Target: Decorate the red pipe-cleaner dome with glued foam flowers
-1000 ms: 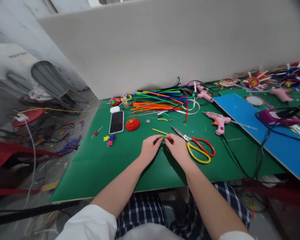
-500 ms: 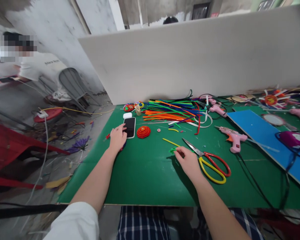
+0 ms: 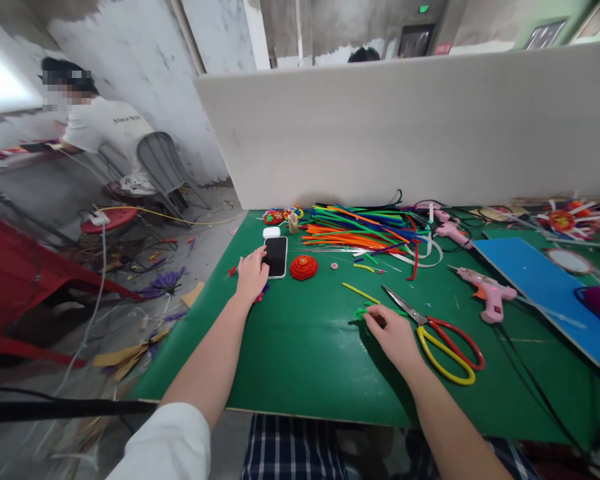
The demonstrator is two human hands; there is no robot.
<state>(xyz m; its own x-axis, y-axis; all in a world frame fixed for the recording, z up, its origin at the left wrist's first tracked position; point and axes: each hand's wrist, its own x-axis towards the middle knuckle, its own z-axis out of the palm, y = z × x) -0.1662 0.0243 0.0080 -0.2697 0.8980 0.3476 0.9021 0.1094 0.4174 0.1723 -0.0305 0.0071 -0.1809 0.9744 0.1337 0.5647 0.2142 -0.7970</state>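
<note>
The right hand (image 3: 393, 335) is pinching a small green fuzzy piece (image 3: 361, 313) at its fingertips, the piece poking out to their left, toward the far-off left hand; its long axis isn't showing clearly. The left hand's fingers (image 3: 253, 270) are stretching forward beside the phone (image 3: 277, 257), purple-and-pink flowers (image 3: 261, 293) peeking out just right of them; whether they're gripping anything, I cannot tell. Scissors (image 3: 415, 313) are lying just right of the pinching fingers.

1 phone (image 3: 277, 257), 1 pr scissors (image 3: 423, 321), 1 blue bd (image 3: 540, 283).
</note>
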